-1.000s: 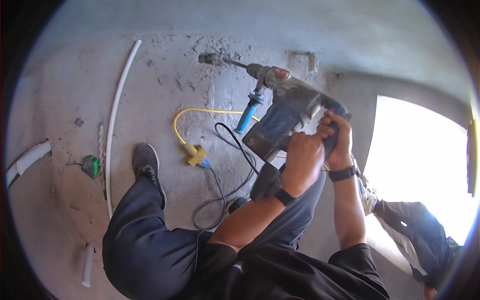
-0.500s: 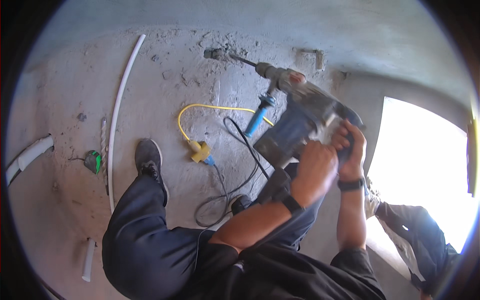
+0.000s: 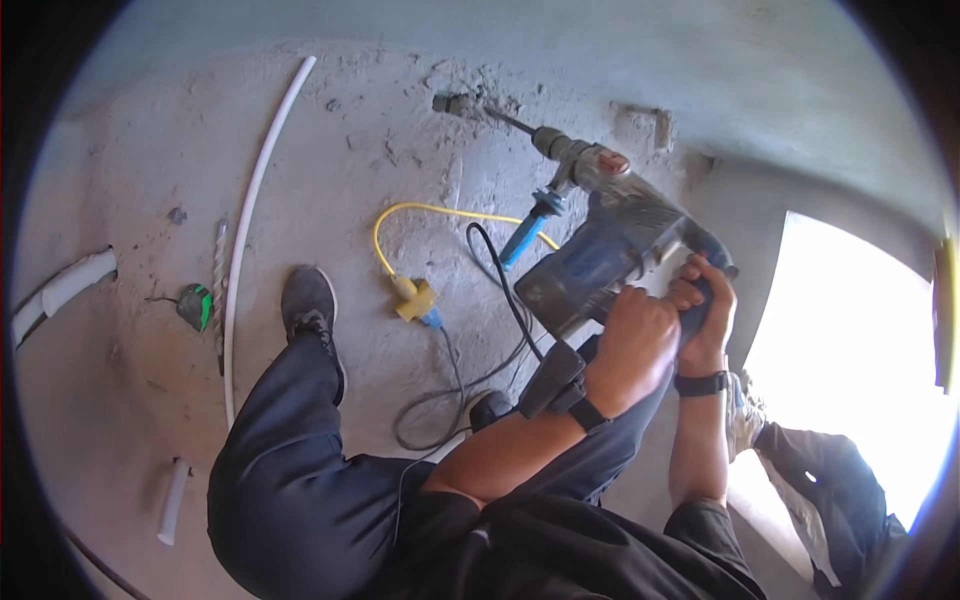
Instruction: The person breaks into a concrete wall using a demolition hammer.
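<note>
Tool: a blue and grey rotary hammer drill [image 3: 610,250] held out in front of the person, tilted so its bit [image 3: 505,120] runs up and to the left into the concrete floor [image 3: 380,170].
Bit tip: at a rough, dusty hole [image 3: 455,103] in the floor, close to where floor and wall [image 3: 600,50] meet — whether it is bedded in or only touching cannot be told.
Left hand: the left hand [image 3: 635,345] is curled shut over the back of the drill body, knuckles up, pressing it forward.
Right hand: the right hand [image 3: 705,305] is wrapped tight round the rear grip; the trigger finger is hidden.
Side handle: the blue side handle [image 3: 525,232] sticks down from the drill's neck, with no hand on it.
Cords: a black cord [image 3: 495,300] loops from the drill across the floor; a yellow cable [image 3: 440,212] ends in a yellow plug [image 3: 415,298] just beside the loop.
Nearby: a white pipe [image 3: 255,200] lies along the floor to the left, near the person's dark shoe [image 3: 308,300].
Step in hand: by the look of it, chiselling or drilling at the hole — tool aimed and braced.
Next move calls for: steady forward pressure along the bit's line, firm wrists, and the cords kept away from the foot.
</note>
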The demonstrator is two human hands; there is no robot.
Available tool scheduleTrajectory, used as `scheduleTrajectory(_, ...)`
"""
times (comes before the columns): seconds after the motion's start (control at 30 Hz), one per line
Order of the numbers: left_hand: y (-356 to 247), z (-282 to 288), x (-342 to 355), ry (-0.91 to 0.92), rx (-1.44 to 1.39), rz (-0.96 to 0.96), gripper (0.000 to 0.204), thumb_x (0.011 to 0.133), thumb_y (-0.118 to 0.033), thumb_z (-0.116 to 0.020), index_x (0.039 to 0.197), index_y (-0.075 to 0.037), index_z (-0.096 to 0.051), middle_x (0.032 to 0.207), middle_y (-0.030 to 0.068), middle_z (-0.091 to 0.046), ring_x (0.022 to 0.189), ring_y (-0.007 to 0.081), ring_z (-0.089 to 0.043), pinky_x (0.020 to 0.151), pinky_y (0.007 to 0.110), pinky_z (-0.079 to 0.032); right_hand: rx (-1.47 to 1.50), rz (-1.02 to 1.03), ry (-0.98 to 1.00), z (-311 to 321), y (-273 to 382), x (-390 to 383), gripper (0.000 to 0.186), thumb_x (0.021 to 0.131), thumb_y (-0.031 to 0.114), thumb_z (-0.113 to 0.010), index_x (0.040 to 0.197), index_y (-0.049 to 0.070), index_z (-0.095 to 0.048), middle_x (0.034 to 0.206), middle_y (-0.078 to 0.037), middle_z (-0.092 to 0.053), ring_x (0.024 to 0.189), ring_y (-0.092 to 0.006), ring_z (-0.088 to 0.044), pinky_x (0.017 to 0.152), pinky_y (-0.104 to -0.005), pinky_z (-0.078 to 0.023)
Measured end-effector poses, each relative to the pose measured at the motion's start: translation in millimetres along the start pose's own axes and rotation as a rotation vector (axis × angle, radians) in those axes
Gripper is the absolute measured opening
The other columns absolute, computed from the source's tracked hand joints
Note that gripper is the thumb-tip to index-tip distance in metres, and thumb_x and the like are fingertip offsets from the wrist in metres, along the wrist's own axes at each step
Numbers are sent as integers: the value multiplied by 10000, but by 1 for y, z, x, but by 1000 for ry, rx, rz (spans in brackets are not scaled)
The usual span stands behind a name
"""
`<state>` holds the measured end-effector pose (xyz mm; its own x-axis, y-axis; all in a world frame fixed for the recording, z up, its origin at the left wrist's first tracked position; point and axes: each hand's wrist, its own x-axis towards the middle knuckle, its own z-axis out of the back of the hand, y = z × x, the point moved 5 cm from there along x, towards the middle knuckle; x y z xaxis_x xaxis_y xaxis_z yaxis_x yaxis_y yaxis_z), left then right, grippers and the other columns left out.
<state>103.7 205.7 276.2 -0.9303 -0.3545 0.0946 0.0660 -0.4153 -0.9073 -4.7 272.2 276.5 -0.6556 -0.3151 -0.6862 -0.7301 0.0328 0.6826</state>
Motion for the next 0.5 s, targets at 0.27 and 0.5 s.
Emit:
scheduleTrajectory(0.27,14,12,-11,-165,0,-4,96,653,-27,-660,738,-39,-617,683,122,-608,736,271,-623,729,382,-450,24,41,12,-5,-21,-1,106,922,103,-594,1021,99,-559,796,-7,-541,585,-72,-463,534,-230,-400)
scheduleTrajectory(0.5,21,10,-15,-113,54,23,117,688,-30,-653,805,-29,-650,689,116,-615,734,261,-621,749,365,-439,-9,54,-3,-8,-28,0,124,927,82,-574,1047,103,-552,835,-12,-566,598,-66,-475,547,-221,-407)
